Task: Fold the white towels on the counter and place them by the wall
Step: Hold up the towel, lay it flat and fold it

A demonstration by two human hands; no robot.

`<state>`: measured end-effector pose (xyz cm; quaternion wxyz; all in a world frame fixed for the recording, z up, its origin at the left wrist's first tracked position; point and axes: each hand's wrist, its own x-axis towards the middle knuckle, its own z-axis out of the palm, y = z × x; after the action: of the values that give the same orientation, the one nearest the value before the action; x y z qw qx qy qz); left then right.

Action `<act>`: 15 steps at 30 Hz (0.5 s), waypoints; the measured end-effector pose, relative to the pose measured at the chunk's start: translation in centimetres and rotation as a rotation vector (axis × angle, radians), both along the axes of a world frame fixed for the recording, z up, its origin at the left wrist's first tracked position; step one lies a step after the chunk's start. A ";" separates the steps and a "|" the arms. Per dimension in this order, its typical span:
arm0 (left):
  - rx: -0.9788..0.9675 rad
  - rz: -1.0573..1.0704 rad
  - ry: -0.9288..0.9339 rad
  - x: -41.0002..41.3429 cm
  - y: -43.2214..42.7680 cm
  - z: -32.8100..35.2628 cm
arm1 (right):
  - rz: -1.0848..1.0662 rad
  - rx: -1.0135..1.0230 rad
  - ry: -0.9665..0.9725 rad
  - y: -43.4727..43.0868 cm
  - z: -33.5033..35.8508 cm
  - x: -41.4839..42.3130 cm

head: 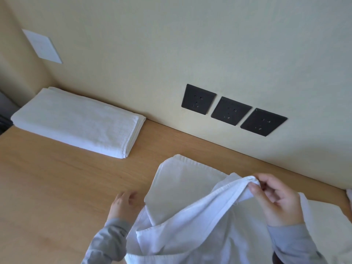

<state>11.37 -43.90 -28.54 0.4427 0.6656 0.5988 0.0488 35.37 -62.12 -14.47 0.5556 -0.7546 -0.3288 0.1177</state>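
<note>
A white towel (190,223) lies partly spread on the wooden counter (57,178), its far part flat and its near part lifted. My right hand (274,201) pinches the towel's hemmed edge and holds it up above the counter. My left hand (123,204) is at the towel's left side with fingers spread, slightly blurred, touching or just beside the edge. A folded white towel (76,121) rests at the far left of the counter, against the wall.
Three black wall sockets (231,110) sit low on the cream wall above the counter. A white plate (42,46) is mounted on the side wall at the left. More white cloth (349,197) shows at the right edge.
</note>
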 end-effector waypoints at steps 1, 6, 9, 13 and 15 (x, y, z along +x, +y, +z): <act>-0.030 -0.018 -0.027 1.0 0.7 0.2 | 0.000 0.002 0.007 0.0 0.1 0.0; -0.178 -0.088 -0.091 7.2 3.9 -0.1 | 0.056 -0.057 0.024 -0.1 0.5 0.4; -0.291 -0.050 -0.092 11.5 5.3 -0.5 | 0.130 -0.061 0.031 0.4 1.0 0.2; -0.334 -0.051 -0.079 14.6 4.2 -0.5 | 0.220 -0.132 0.087 2.2 1.5 -0.2; -0.263 -0.087 -0.124 14.9 3.0 0.6 | 0.259 -0.230 0.089 3.1 1.7 -0.2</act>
<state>26.23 -40.92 -27.89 0.5641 0.6228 0.5421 -0.0081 35.22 -59.00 -12.79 0.4596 -0.7586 -0.3828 0.2585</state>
